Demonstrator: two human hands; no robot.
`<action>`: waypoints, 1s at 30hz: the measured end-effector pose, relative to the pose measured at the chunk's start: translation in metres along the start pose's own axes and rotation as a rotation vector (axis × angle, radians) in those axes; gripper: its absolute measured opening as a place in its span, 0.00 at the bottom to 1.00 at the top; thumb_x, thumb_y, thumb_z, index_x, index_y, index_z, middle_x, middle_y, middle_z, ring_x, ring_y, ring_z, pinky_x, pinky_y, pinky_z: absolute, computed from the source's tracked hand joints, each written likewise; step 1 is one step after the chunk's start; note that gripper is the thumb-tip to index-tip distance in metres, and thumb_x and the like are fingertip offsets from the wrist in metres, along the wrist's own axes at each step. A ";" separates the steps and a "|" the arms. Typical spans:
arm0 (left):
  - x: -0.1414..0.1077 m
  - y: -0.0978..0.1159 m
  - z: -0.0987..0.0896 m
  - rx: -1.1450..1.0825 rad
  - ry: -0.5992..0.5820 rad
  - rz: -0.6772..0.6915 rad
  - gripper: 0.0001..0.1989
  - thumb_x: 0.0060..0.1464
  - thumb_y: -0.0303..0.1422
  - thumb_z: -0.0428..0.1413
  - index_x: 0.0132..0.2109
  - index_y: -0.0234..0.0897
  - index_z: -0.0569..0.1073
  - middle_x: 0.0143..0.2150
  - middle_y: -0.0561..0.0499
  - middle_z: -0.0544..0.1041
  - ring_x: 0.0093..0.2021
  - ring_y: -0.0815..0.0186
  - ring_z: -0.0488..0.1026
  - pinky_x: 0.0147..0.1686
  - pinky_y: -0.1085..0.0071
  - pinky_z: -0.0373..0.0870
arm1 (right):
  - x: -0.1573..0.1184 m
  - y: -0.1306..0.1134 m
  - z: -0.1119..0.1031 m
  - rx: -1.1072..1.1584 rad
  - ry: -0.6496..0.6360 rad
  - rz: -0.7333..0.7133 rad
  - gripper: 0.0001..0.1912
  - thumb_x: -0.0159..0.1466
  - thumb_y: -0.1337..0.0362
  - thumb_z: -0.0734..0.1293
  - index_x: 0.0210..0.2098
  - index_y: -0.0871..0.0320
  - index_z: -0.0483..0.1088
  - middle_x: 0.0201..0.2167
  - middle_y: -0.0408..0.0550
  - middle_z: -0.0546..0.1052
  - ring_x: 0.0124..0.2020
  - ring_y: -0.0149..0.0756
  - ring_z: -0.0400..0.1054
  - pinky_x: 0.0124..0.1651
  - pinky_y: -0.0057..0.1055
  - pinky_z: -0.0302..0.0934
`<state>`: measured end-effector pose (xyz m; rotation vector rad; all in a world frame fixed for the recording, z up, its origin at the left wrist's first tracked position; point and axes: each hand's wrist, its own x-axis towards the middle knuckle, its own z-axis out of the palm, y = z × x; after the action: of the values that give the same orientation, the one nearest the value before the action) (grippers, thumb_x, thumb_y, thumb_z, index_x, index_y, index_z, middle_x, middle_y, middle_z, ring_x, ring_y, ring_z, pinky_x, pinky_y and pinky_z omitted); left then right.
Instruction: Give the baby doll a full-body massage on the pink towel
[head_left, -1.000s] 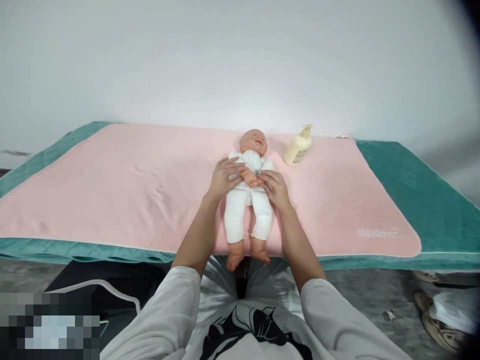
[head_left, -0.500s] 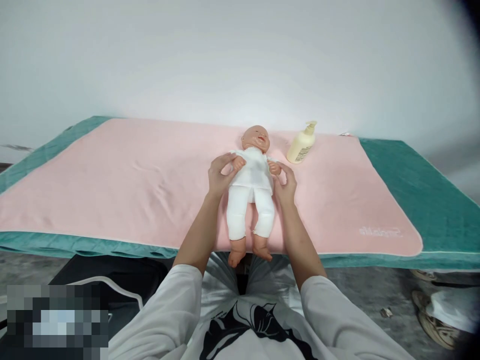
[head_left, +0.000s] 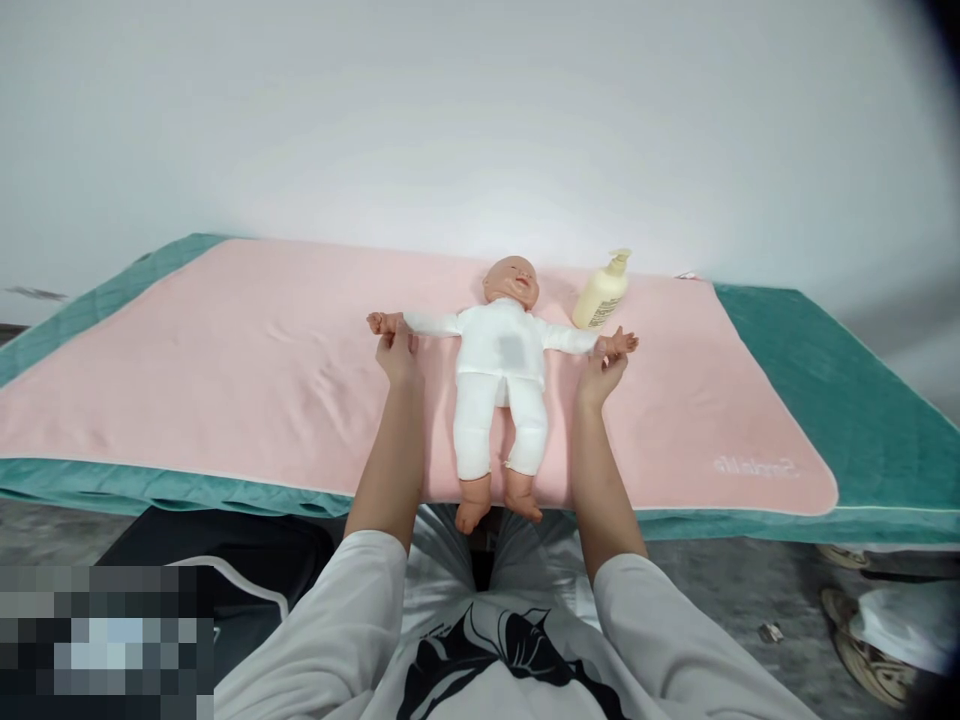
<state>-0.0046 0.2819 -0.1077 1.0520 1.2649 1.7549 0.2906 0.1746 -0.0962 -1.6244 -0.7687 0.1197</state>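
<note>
A baby doll (head_left: 501, 345) in a white top and trousers lies on its back on a pink mat (head_left: 300, 370), head toward the wall and bare feet over the near edge. Both its arms are stretched straight out sideways. My left hand (head_left: 397, 355) is closed round the doll's wrist on the left side. On the other side, my right hand (head_left: 602, 375) grips the opposite wrist. A grey patch shows on the front of the doll's top. Just beyond my right hand stands a cream pump bottle (head_left: 602, 292) with dark lettering.
Under the mat is a green padded cover (head_left: 840, 390), showing at both ends and along the front. A white wall (head_left: 465, 120) rises behind. Below left is a black object (head_left: 247, 550) with a pale strip; at lower right, a shoe (head_left: 870, 660) on the grey floor.
Both my hands have moved apart, drawing the doll's arms from its chest and belly sides out to full stretch. The grey patch on its top has come into view.
</note>
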 end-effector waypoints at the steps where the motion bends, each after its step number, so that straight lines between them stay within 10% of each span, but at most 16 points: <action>1: 0.002 -0.003 -0.001 -0.008 -0.001 -0.050 0.16 0.64 0.42 0.47 0.50 0.37 0.71 0.46 0.40 0.78 0.53 0.57 0.78 0.56 0.54 0.75 | 0.002 0.003 -0.001 -0.030 -0.010 0.036 0.32 0.70 0.52 0.47 0.69 0.62 0.49 0.71 0.63 0.55 0.69 0.44 0.59 0.61 0.47 0.66; 9: 0.008 -0.002 -0.005 -0.063 0.050 -0.297 0.25 0.68 0.49 0.41 0.54 0.34 0.70 0.54 0.37 0.76 0.56 0.59 0.77 0.52 0.65 0.78 | 0.012 0.018 -0.001 0.019 -0.067 0.243 0.34 0.72 0.51 0.42 0.68 0.67 0.50 0.64 0.70 0.65 0.62 0.45 0.69 0.53 0.48 0.73; 16: -0.009 0.027 0.002 -0.285 0.263 -0.324 0.14 0.66 0.37 0.52 0.55 0.38 0.72 0.58 0.43 0.75 0.58 0.61 0.75 0.56 0.63 0.75 | 0.012 0.018 0.000 0.329 0.146 0.192 0.28 0.68 0.49 0.55 0.59 0.60 0.65 0.64 0.60 0.68 0.65 0.42 0.65 0.64 0.48 0.65; 22: -0.020 0.045 0.006 -0.307 0.310 -0.019 0.15 0.60 0.36 0.59 0.52 0.36 0.76 0.59 0.44 0.75 0.61 0.62 0.72 0.63 0.63 0.67 | 0.000 -0.003 -0.002 0.438 0.230 0.018 0.22 0.66 0.49 0.61 0.51 0.59 0.71 0.60 0.57 0.72 0.66 0.42 0.64 0.68 0.48 0.61; 30: -0.053 0.053 0.015 0.152 -0.117 0.616 0.19 0.53 0.43 0.65 0.49 0.40 0.79 0.49 0.47 0.81 0.53 0.57 0.77 0.58 0.57 0.71 | -0.017 -0.005 0.000 0.172 -0.071 -0.623 0.19 0.62 0.50 0.69 0.46 0.56 0.76 0.44 0.52 0.79 0.51 0.44 0.73 0.59 0.51 0.67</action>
<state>0.0255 0.2269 -0.0650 1.7442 1.0789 2.0146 0.2759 0.1652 -0.0974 -1.1643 -1.2491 -0.1994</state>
